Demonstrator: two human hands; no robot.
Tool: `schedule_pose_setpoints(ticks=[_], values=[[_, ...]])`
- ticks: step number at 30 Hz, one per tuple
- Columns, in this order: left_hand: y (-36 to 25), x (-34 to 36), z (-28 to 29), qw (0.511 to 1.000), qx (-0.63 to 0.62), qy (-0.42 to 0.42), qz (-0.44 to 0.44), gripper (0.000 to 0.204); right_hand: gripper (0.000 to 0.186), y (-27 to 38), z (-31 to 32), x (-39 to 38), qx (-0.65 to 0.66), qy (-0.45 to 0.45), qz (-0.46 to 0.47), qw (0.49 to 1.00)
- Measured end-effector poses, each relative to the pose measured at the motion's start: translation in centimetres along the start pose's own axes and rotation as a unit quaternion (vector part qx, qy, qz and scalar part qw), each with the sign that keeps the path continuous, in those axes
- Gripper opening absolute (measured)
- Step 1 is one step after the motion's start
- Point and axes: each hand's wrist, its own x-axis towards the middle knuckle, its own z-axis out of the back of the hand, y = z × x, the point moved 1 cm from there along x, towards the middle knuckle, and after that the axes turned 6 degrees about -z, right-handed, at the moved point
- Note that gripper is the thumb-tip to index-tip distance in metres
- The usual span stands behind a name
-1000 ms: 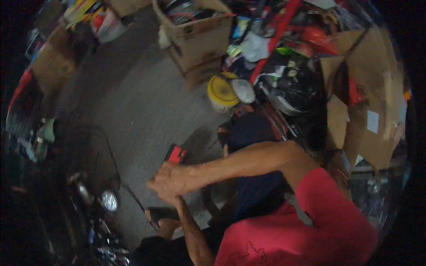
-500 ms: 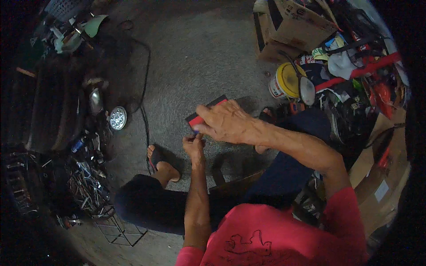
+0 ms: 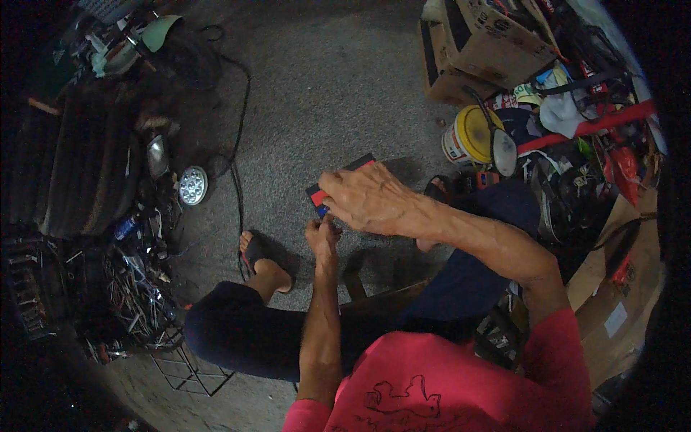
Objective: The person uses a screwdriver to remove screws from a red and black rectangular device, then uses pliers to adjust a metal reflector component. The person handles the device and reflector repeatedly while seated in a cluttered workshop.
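Note:
In front of my knees, both hands meet at a flat, rectangular red and black packet with a small blue patch at its lower corner. My right hand lies over its top, fingers curled round it, and hides most of it. Below, my left hand is closed in a pinch at the blue corner. What exactly lies between those left fingertips is too small to make out.
A yellow-lidded bucket and a mirror stand right of my hands, below cardboard boxes. On the left are a round lamp, a black cable, heaped metal tools and a wire stand.
The view has shifted slightly, so the surroundings sit a little differently. My right hand stays over the packet; the blue patch shows more clearly above my left fingertips.

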Motion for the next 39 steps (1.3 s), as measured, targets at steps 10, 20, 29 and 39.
schedule_pose_setpoints(ticks=[10, 20, 29, 39], values=[[0.0, -0.2, 0.1, 0.999, -0.030, 0.017, -0.022, 0.027, 0.025, 0.1, -0.3, -0.6, -0.012, -0.070, 0.030, 0.997], [-0.7, -0.7, -0.3, 0.988, 0.118, -0.038, -0.090, 0.028, 0.019, -0.2, 0.6, -0.5, -0.037, -0.060, 0.045, 0.996], [-0.7, -0.5, -0.3, 0.926, 0.183, -0.033, -0.329, 0.020, 0.024, 0.2, -0.1, -0.8, -0.029, -0.082, 0.052, 0.995], [-2.0, -1.4, -1.0, 0.937, 0.210, -0.051, -0.275, 0.020, 0.035, 0.0, 0.0, -0.7, 0.006, -0.076, 0.089, 0.993]])
